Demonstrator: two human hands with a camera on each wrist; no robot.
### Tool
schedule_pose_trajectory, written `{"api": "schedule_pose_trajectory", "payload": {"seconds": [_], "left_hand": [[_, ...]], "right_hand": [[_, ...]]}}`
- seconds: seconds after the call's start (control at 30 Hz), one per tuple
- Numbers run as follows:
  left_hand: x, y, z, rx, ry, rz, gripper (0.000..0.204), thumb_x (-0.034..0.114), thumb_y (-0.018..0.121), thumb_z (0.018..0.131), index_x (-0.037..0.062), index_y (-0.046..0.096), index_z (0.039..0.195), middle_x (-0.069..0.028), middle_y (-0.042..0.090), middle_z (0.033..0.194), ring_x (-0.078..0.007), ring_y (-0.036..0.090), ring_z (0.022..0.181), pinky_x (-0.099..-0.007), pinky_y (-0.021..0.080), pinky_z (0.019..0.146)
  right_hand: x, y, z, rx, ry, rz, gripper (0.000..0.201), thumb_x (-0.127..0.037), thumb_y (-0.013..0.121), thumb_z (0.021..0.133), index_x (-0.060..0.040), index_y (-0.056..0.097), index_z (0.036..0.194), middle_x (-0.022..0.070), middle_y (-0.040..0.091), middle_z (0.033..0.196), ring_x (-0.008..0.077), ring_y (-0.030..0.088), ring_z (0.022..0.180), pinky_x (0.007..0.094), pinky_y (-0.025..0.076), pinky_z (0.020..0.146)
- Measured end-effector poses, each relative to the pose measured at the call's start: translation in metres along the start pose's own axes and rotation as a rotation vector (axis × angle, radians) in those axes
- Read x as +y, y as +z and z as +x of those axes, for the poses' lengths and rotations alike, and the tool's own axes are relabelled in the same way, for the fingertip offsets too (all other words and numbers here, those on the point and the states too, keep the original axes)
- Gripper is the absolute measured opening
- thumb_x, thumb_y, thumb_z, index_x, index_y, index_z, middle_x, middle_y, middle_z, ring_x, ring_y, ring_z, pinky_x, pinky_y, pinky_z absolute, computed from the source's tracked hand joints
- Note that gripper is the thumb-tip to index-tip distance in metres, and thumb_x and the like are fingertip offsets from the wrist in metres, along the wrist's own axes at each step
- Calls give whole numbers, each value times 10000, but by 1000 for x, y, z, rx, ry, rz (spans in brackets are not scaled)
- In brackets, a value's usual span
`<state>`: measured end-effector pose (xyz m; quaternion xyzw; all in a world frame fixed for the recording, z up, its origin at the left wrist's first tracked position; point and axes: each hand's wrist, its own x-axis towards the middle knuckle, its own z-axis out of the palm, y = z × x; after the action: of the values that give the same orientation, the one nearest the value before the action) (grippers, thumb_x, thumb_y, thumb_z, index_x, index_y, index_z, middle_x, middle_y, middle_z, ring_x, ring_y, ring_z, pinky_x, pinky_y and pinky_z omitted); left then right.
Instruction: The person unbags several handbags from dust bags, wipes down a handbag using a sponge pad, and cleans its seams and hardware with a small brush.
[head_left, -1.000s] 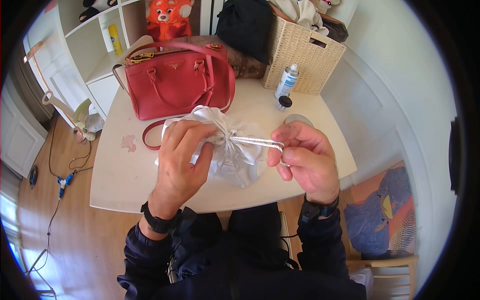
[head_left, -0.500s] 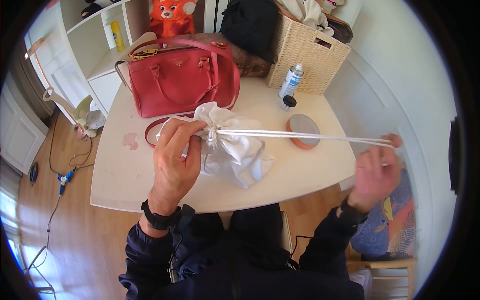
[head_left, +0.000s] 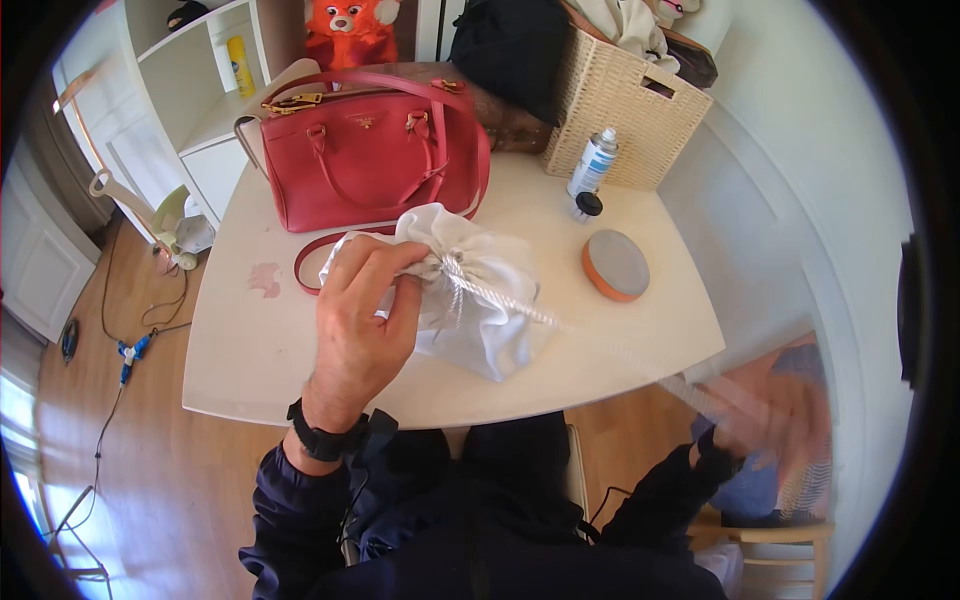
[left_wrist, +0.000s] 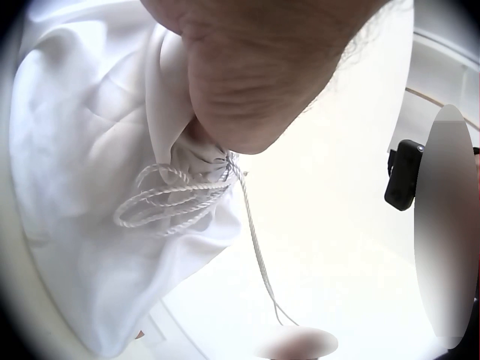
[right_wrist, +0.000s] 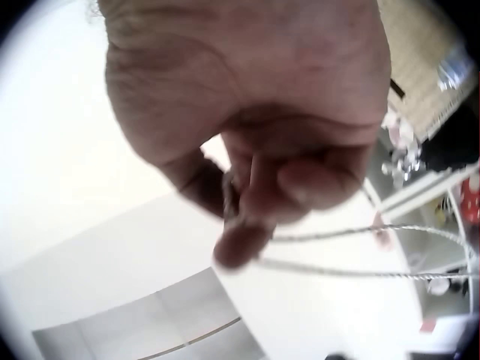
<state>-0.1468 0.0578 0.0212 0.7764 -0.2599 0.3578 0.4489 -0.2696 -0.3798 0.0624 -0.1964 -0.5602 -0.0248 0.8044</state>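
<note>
A white cloth bag (head_left: 490, 300) lies on the table, gathered at its neck by a white twisted cord (head_left: 500, 300). My left hand (head_left: 362, 335) pinches the gathered cloth beside the knot. Blurred by motion, my right hand (head_left: 770, 420) is out past the table's right edge. In the right wrist view its curled fingers grip the cord (right_wrist: 352, 271), two strands of which run off to the right. Loops of cord (left_wrist: 161, 202) hang over the bag (left_wrist: 82, 165) by my left hand (left_wrist: 255, 67) in the left wrist view.
A red handbag (head_left: 370, 160) stands behind the white bag. Farther right are a spray can (head_left: 592, 163), a small black-topped item (head_left: 587, 206), an orange-rimmed round tin (head_left: 615, 266) and a wicker basket (head_left: 625, 115). A chair (head_left: 800, 535) is at the lower right.
My right hand has moved from near the bag out to the right and then down, drawing the cord along. My left hand stays at the bag's neck.
</note>
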Motion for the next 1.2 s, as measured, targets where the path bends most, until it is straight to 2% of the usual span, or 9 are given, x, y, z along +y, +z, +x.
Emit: {"api": "schedule_pose_trajectory", "payload": {"seconds": [0.03, 0.13, 0.2, 0.27, 0.33, 0.6, 0.77, 0.93, 1.2], "left_hand": [[1, 0, 0, -6, -7, -1, 280, -123, 671, 870, -1, 752, 1108, -133, 695, 1001, -317, 688, 922, -415, 557, 825], [1, 3, 2, 5, -6, -2, 277, -122, 671, 871, -1, 751, 1107, -130, 698, 1002, -313, 691, 927, -414, 561, 830], [2, 5, 2, 2, -5, -3, 278, -122, 669, 872, -1, 750, 1110, -130, 700, 1006, -313, 694, 934, -414, 563, 836], [3, 6, 2, 8, -6, -1, 280, -121, 668, 874, 0, 750, 1112, -131, 701, 1009, -313, 697, 940, -414, 564, 842], [4, 5, 2, 8, -10, 17, 281, -118, 668, 876, 0, 750, 1118, -132, 707, 1022, -312, 702, 954, -412, 566, 851], [7, 0, 0, -22, -58, 0, 271, -96, 675, 895, -2, 750, 1138, -134, 715, 1028, -302, 706, 968, -395, 560, 879], [8, 2, 2, -15, -53, 3, 258, -97, 680, 887, -3, 745, 1118, -141, 708, 1019, -320, 706, 957, -409, 572, 845], [6, 1, 1, -3, -40, -23, 254, -95, 681, 889, -5, 743, 1119, -143, 707, 1015, -325, 706, 951, -413, 574, 843], [4, 2, 1, -2, -43, -26, 258, -98, 688, 892, -8, 744, 1127, -139, 719, 1020, -313, 705, 955, -400, 559, 863]], "right_hand": [[28, 15, 33, -372, 206, -26, 233, -75, 582, 1045, 78, 757, 1037, 187, 766, 859, 230, 719, 740, 309, 536, 562], [59, 22, 45, -611, 487, -63, 337, -140, 587, 1081, 122, 777, 987, 272, 785, 956, 283, 752, 766, 337, 586, 604], [79, -6, 32, -284, 648, -88, 395, -212, 637, 1091, 140, 754, 958, 272, 778, 947, 281, 755, 782, 365, 616, 680], [119, 36, 22, 552, 651, -538, 317, -202, 718, 1068, 106, 755, 1003, 242, 784, 978, 275, 767, 874, 380, 636, 777], [166, 31, 41, 538, 961, -1022, 196, -119, 765, 1019, 67, 747, 1081, 194, 784, 956, 258, 769, 865, 396, 635, 813], [255, 2, 35, 198, 449, -1736, 533, -92, 885, 864, -10, 620, 1319, 182, 707, 1249, 376, 733, 1072, 427, 609, 874], [265, 5, 30, 349, 631, -1648, 537, -99, 893, 849, -5, 610, 1295, 159, 740, 993, 364, 745, 862, 423, 600, 781], [229, 3, 35, 400, 1031, -1152, 196, -113, 792, 954, 40, 687, 1018, 21, 676, 783, 91, 614, 679, 274, 480, 628], [195, 5, 65, 452, 1030, -954, 144, -93, 760, 994, 35, 739, 1058, -11, 714, 927, 31, 614, 806, 225, 498, 717]]}}
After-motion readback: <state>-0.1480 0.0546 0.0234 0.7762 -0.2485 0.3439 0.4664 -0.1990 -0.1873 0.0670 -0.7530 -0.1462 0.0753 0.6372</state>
